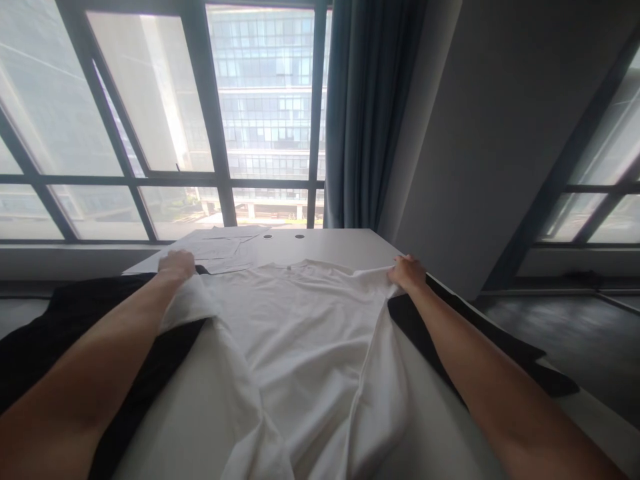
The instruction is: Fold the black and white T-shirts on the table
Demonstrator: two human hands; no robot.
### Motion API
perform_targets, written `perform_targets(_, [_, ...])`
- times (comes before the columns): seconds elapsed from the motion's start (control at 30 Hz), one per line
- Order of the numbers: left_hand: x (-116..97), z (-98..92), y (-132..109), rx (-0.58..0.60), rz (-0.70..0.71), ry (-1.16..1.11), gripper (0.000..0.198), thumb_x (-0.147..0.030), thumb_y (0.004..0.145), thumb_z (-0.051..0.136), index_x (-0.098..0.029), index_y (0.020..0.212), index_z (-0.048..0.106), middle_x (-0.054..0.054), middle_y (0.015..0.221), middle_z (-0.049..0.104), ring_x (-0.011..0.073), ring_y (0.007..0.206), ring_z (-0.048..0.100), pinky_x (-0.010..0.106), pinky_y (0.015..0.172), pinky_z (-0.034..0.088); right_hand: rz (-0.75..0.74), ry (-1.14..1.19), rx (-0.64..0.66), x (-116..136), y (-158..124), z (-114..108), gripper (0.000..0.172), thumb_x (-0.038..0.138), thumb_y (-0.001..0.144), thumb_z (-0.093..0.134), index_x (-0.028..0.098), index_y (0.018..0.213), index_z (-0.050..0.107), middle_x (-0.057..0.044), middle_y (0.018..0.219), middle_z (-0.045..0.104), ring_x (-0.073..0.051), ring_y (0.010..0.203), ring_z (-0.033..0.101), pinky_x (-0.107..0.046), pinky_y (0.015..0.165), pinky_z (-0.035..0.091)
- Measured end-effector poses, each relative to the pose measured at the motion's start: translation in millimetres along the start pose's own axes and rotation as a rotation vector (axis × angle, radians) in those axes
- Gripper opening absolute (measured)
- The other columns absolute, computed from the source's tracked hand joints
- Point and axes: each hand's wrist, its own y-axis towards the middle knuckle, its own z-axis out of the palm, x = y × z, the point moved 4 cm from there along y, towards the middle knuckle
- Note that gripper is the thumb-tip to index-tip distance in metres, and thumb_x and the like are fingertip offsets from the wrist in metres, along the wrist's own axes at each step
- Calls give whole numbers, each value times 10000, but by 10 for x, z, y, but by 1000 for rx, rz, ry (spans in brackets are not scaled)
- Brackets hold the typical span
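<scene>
A white T-shirt (305, 320) is spread out on the white table, its neckline toward the window and its body running down toward me with loose folds. My left hand (176, 264) is closed on the sleeve at the left. At the right, my right hand (407, 272) grips the other sleeve, fingers wrapped round the cloth. Both arms reach forward, one on each side of the shirt. Black cloth (90, 303) lies under and beside my left forearm. Another black piece (520, 353) shows beneath and beyond my right arm.
Several printed sheets of paper (220, 247) lie at the far left of the white table (340, 243), near two round holes in its top. Behind stand a large window (265, 120), a dark blue curtain (370, 120) and a grey pillar (480, 133). Floor shows at the right.
</scene>
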Motion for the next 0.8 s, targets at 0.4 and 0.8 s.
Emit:
perform_targets(0.4, [-1149,1199,-891,326,236,-15,1009,-891,717,421,-239,1486,473,252,1518,420,523,1320,440,621,974,410,-598,96,683,1425,-1211,440,911,707,818,580,247,1563,325,-114,1636,233,-371,1493,198,-507,1178,236])
perform_targets(0.8, [-1043,1264,-303,297,231,-64,912,-844,828,288,-319,1573,277,124,1660,124,495,1480,117,710,1086,238,-476,64,634,1671,-891,769,839,762,910,300,286,1594,194,-109,1671,53,-373,1517,17,-657,1149,23])
